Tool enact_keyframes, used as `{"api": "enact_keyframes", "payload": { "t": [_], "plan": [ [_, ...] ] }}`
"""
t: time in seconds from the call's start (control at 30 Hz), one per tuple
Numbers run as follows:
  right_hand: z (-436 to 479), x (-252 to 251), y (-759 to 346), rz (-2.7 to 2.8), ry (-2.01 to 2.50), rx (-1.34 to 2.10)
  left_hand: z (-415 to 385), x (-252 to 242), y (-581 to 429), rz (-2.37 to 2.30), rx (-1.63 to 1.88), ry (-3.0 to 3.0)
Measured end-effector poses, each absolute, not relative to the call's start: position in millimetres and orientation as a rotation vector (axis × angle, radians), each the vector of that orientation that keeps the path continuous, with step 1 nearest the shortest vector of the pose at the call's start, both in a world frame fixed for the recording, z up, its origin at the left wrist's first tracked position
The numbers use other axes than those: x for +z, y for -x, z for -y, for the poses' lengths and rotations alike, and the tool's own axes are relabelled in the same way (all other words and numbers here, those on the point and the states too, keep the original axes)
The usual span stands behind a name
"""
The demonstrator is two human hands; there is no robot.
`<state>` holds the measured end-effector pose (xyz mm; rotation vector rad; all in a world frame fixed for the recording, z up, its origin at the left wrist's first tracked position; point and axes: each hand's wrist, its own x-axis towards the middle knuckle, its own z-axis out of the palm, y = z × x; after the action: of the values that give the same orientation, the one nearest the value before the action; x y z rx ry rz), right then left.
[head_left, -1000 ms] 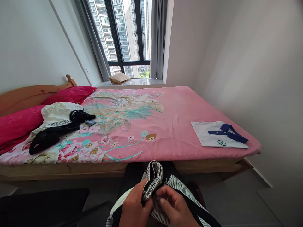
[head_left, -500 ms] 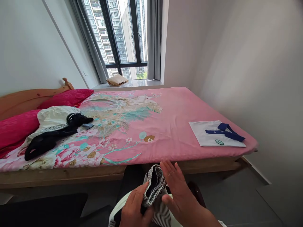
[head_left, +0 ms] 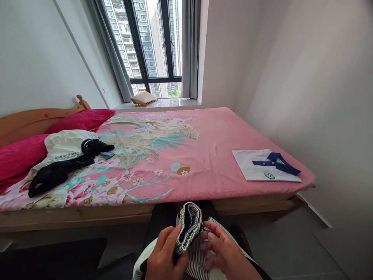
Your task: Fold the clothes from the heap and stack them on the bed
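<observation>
At far left on the bed point(head_left: 215, 171) lie rumpled clothes point(head_left: 58, 171); then, below the bed's near edge, my left hand point(head_left: 166, 251) closes on the striped rim of a garment point(head_left: 194, 231), a grip best light but firm so the layers line up. Just right of it, my right hand point(head_left: 223, 249) has spread, blurred fingers, touching the garment or not I cannot tell, and flat fingertips would even that side better than a pinch; a white shirt point(head_left: 247, 169) lies folded at far right
</observation>
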<state>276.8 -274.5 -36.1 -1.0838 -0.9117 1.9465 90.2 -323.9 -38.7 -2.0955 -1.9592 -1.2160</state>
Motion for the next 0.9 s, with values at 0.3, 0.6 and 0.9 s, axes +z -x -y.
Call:
{"api": "enact_keyframes", "payload": {
  "t": [0.3, 0.6, 0.9],
  "plan": [
    [283.2, -11.9, -273.2, 0.413, 0.914, 2.15, 324.6, -54.1, -125.6, 1.689, -1.068, 2.308],
    [275.0, -33.5, -278.1, 0.3, 1.233, 2.083, 318.9, -49.3, -163.4, 1.349, -0.761, 2.387],
    [254.5, -45.7, -272.4, 1.038, 1.31, 1.775, 315.1, -56.2, -180.5, 1.327, -0.8, 2.423]
  ]
}}
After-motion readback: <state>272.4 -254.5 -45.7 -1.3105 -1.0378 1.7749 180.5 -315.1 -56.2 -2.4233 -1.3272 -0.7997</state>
